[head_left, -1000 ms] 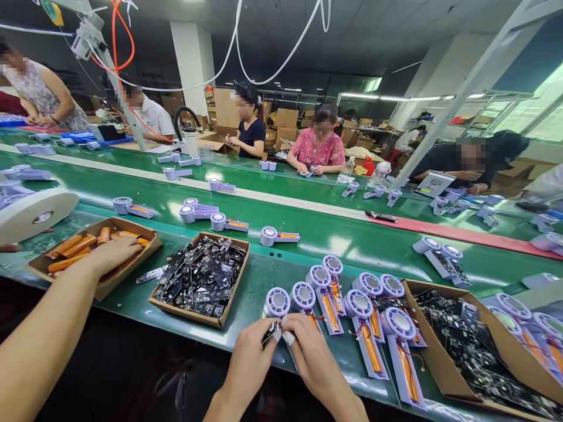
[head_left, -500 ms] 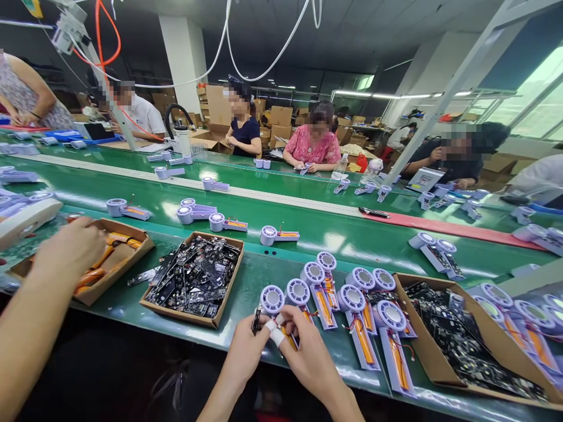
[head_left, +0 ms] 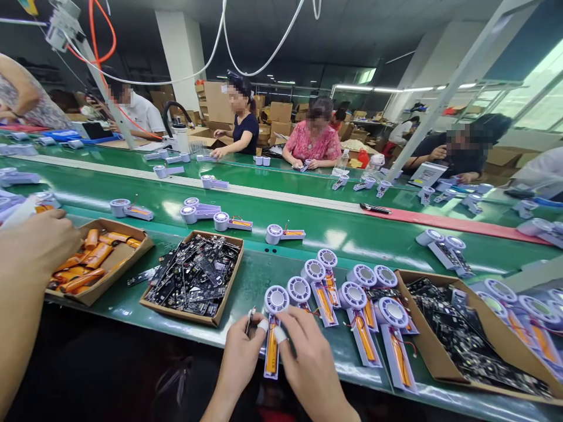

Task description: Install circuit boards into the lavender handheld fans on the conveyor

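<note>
A lilac handheld fan [head_left: 277,299] lies with its round head away from me and its open handle towards me, an orange battery [head_left: 272,350] inside. My left hand [head_left: 241,353], closed, pinches a narrow dark circuit board [head_left: 250,322] just left of the handle. My right hand [head_left: 309,357] is on the right side of the same fan, fingers curled at its neck and thumb against the handle. White covers wrap both thumb tips. Whether a thin wire is between the right fingertips is hidden.
A cardboard tray of circuit boards [head_left: 240,275] stands left of my hands, another box of boards [head_left: 444,357] right. More fans [head_left: 363,340] lie beside my right hand. At left, a co-worker's hand [head_left: 53,237] is over a battery tray [head_left: 143,243]. Behind runs a green conveyor [head_left: 334,225].
My hands have moved apart, uncovering the fan's handle and battery. The left still holds the board. The co-worker's hand at left has moved left, away from the middle of the battery tray.
</note>
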A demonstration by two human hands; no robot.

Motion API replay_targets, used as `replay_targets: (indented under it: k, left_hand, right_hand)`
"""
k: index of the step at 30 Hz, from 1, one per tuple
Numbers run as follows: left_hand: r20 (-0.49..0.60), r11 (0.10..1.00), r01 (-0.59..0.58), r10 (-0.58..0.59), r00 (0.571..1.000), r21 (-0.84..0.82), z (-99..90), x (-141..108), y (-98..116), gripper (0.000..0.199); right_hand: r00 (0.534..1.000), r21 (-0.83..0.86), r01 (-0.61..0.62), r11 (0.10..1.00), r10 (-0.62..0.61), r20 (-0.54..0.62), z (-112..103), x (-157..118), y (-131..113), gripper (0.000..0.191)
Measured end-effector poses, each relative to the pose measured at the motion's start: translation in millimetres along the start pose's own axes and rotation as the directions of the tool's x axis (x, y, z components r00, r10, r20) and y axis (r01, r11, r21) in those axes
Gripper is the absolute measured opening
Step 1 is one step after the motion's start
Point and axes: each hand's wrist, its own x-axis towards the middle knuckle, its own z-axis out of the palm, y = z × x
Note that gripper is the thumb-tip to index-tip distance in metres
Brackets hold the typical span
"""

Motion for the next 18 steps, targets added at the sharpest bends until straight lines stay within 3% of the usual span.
replay_targets:
  k: [3,5,12,18]
  left_hand:
    - [0.027,0.995,0.065,-0.064,0.998,-0.071,-0.7,2,-2,0.026]
    - [0.051,0.984,0.137,-0.132,0.990,-0.117,-0.6,3,-5,0.030]
    - [0.093,0.946,0.269,-0.255,0.962,-0.184,3.1,0,-7,0.040]
    - [0.071,0.956,0.253,-0.245,0.967,-0.151,0.9,-1,-3,0.044]
  right_hand:
    - [0.984,0.093,-0.078,0.993,0.061,0.170,9,-1,0,0.034]
    - [0.971,0.139,-0.151,0.979,0.121,0.207,17,-3,8,0.035]
    - [0.965,0.390,-0.262,0.883,0.229,0.129,26,-2,15,0.025]
    - [0.964,0.401,-0.264,0.877,0.223,0.146,29,-5,14,0.025]
